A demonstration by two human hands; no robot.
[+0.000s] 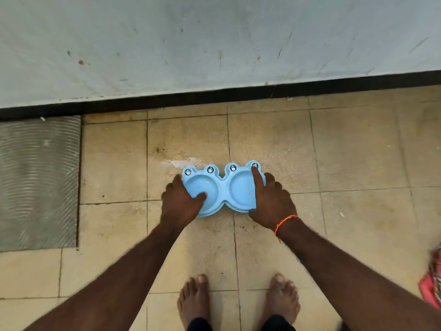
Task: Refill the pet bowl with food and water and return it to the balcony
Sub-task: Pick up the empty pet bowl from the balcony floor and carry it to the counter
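A light blue double pet bowl [225, 187] shaped like two frog faces, with four round eyes along its far edge, lies on the tan floor tiles. Both round wells look empty. My left hand [181, 201] grips the bowl's left end, thumb inside the left well and fingers curled round the outer rim. My right hand [272, 201] holds the right end, with the index finger stretched along the rim toward the far right eye and the thumb at the near edge. An orange thread circles my right wrist.
A pale scuffed wall [214, 44] with a black skirting strip [214, 97] runs across just behind the bowl. A grey ribbed mat [38, 182] lies at the left. My bare feet [238, 299] stand near the bottom edge. Something pink and red [433, 285] shows at the right border.
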